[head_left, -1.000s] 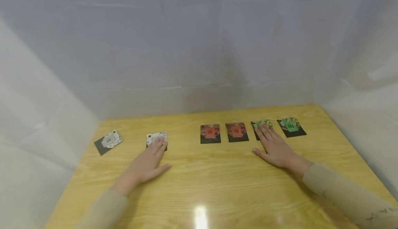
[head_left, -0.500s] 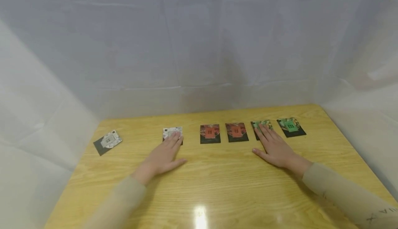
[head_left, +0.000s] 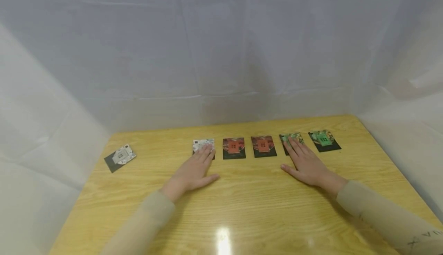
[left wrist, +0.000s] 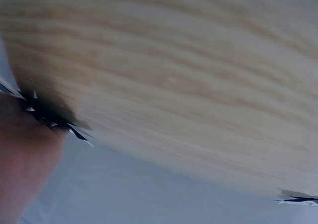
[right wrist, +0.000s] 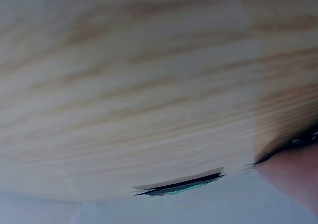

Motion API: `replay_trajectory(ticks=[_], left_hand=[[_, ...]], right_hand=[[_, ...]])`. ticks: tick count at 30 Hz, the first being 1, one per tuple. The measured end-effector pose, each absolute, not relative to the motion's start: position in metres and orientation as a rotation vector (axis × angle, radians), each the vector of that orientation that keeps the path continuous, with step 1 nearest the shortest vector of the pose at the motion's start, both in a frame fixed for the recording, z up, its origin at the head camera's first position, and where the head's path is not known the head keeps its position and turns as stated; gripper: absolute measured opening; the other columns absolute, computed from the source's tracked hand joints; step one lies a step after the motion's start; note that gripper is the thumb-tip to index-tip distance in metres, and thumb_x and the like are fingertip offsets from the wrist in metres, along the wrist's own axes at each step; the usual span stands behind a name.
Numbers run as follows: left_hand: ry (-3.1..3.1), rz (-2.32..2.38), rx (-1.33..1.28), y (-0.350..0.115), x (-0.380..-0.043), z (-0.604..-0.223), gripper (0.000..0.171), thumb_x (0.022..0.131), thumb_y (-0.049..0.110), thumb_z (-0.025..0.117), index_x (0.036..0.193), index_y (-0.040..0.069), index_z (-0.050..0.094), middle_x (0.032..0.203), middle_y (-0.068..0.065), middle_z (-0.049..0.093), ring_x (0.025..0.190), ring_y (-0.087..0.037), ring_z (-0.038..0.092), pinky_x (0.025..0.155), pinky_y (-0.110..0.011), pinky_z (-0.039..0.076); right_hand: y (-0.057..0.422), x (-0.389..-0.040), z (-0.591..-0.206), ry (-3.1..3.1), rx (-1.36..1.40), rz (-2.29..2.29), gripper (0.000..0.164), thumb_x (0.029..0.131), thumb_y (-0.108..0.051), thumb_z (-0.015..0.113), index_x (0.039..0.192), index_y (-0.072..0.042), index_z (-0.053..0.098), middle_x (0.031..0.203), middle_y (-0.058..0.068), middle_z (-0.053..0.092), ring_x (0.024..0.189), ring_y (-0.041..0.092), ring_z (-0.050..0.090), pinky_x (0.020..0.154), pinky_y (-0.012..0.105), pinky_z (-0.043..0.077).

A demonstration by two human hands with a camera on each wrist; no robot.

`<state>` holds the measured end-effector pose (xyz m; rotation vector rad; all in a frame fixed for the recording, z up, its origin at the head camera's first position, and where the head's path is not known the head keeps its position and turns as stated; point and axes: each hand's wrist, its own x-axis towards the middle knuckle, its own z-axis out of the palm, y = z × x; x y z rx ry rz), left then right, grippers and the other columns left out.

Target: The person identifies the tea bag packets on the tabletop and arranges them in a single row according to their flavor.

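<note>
My left hand (head_left: pixel 194 170) lies with straight fingers on a white-and-black packet (head_left: pixel 200 143), covering its lower part; the thumb points out to the right. My right hand (head_left: pixel 304 164) rests its straight fingers on a green-and-black packet (head_left: pixel 294 135), which shows mostly along its top edge. Between the hands lie two red-and-black packets, a left one (head_left: pixel 233 147) close beside the white packet and a right one (head_left: pixel 263 146). A second green packet (head_left: pixel 324 140), slightly tilted, sits at the far right. In the right wrist view, its edge (right wrist: pixel 184 184) shows dark with some green.
Off at the far left, another white-and-black packet (head_left: pixel 120 158) lies turned at an angle. The wooden table (head_left: pixel 249 205) ends at the back against a pale hanging sheet (head_left: pixel 221 55), with more sheeting on both sides.
My left hand has slid the white packet rightward and slightly back, from well apart to close beside the left red packet. The right hand has stayed where it was.
</note>
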<state>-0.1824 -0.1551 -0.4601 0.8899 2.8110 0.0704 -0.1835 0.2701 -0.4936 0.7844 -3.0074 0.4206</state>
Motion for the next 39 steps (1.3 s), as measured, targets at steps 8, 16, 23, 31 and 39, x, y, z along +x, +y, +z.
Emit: replay_trajectory(ticks=[8,16,23,31,39], left_hand=[[2.817,0.066,0.894,-0.1533,-0.1817,-0.4565,0.089,0.109,0.062,0.039,0.168,-0.001,0.018,0.178,-0.022,0.010,0.167,-0.039,0.010,0.137,-0.050,0.014],[2.825,0.068,0.897,-0.1548,-0.1818,-0.4556,0.088,0.109,0.061,0.039,0.169,-0.001,0.018,0.178,-0.021,0.010,0.167,-0.039,0.010,0.137,-0.050,0.014],[2.831,0.076,0.890,-0.1539,-0.1808,-0.4569,0.088,0.109,0.061,0.039,0.169,-0.001,0.019,0.178,-0.021,0.010,0.167,-0.039,0.010,0.137,-0.050,0.014],[2.825,0.061,0.877,-0.1532,-0.1778,-0.4570,0.087,0.110,0.061,0.038,0.169,0.001,0.018,0.178,-0.020,0.009,0.167,-0.038,0.009,0.137,-0.050,0.014],[2.826,0.069,0.862,-0.1521,-0.1775,-0.4577,0.084,0.111,0.060,0.036,0.169,0.002,0.018,0.178,-0.020,0.010,0.167,-0.037,0.009,0.137,-0.051,0.015]], right_hand=[[0.2685,-0.1849,-0.4907,-3.036,0.778,0.406,0.087,0.108,-0.050,0.055,0.168,0.003,0.019,0.176,0.028,0.012,0.163,0.049,0.015,0.131,0.066,0.019],[0.2680,-0.1852,-0.4865,-3.054,0.775,0.390,0.087,0.109,-0.050,0.053,0.169,0.002,0.017,0.177,0.028,0.010,0.163,0.049,0.013,0.132,0.065,0.017],[0.2682,-0.1851,-0.4846,-3.083,0.765,0.373,0.087,0.110,-0.050,0.052,0.169,0.002,0.015,0.177,0.027,0.008,0.164,0.048,0.012,0.133,0.065,0.016],[0.2681,-0.1836,-0.4895,-3.016,0.778,0.435,0.088,0.108,-0.051,0.055,0.168,0.003,0.020,0.175,0.030,0.014,0.162,0.051,0.017,0.130,0.068,0.020],[0.2700,-0.1841,-0.4935,-3.031,0.775,0.430,0.089,0.108,-0.053,0.052,0.168,0.002,0.018,0.176,0.029,0.012,0.163,0.050,0.015,0.131,0.067,0.019]])
